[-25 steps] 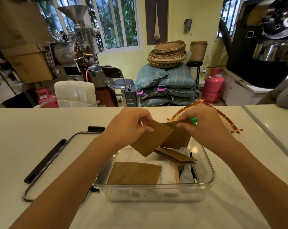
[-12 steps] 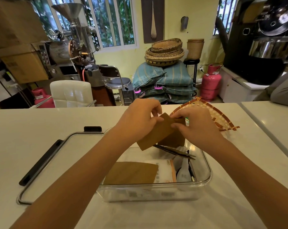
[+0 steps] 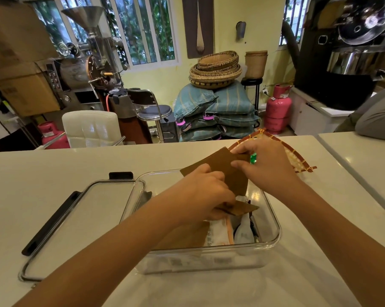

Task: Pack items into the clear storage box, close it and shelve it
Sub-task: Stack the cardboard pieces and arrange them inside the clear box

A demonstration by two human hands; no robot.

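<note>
- Storage box (image 3: 273, 244): clear glossy plastic.
- Lid (image 3: 81, 220), left: clear panel w/ matt black clips.
- Brown envelopes (image 3: 229, 171): matt kraft paper.
- Countertop (image 3: 54, 173): smooth, glossy white.
- Tray (image 3: 297, 158), far right: woven, rough.

Print on white packet (image 3: 218, 234) in box: illegible.

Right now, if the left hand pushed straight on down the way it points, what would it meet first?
The left hand, gripping flat brown cardboard pieces, points down into the clear plastic storage box. It would probably meet the white printed packet lying there first, though depth is unclear.
</note>
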